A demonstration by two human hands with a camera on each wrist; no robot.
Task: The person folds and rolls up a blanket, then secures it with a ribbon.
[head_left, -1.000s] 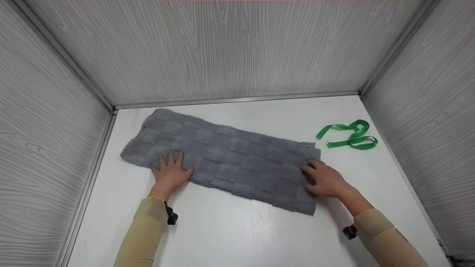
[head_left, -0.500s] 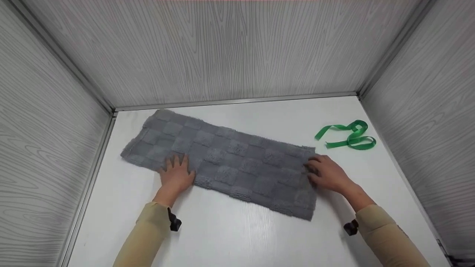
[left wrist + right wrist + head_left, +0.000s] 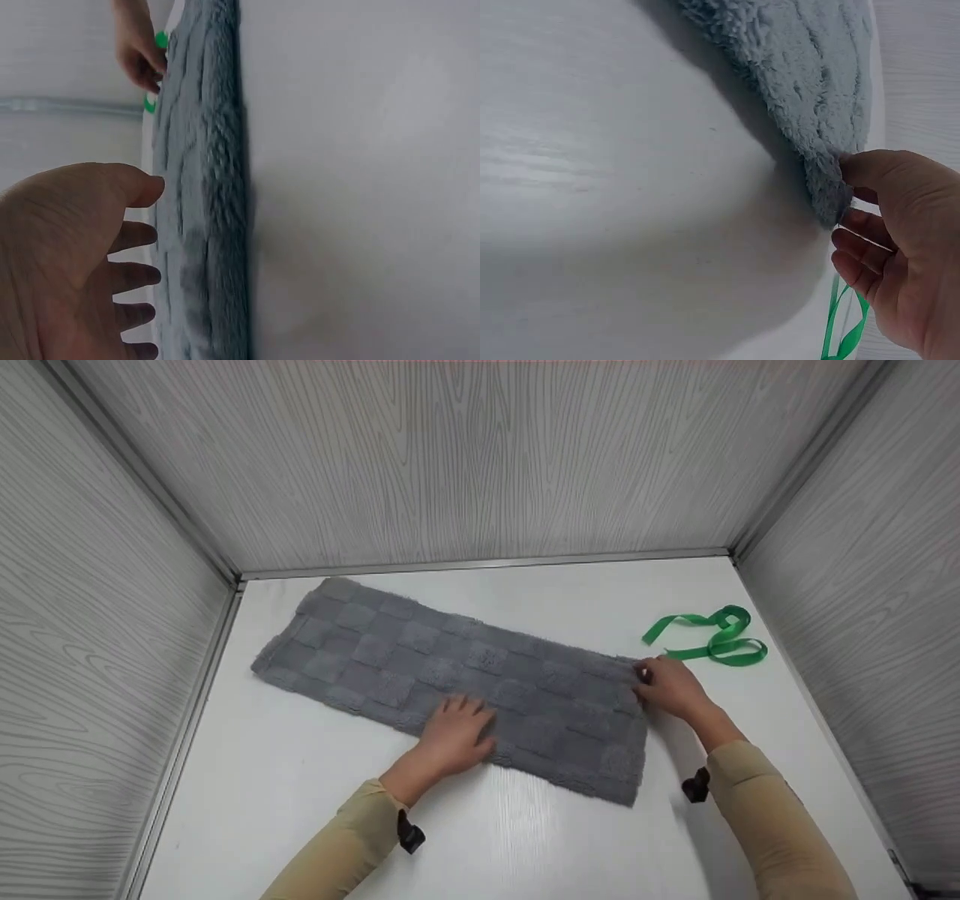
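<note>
Grey checked towel (image 3: 457, 682) hides my left grip's (image 3: 454, 735) flat, open fingertips; my right grip (image 3: 667, 688) pinches its far corner. No writing shows anywhere.

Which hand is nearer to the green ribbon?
Right. The right hand pinches the grey towel's far right corner, just beside the green ribbon; the left hand rests flat mid-towel, far from it.

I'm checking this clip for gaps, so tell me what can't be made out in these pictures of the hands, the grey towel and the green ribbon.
- Head view: the right hand covers its own fingertips at the towel corner.
- Left wrist view: the left hand is cut by the frame edge; the towel is blurred.
- Right wrist view: the ribbon is cut off at the bottom edge.
</note>
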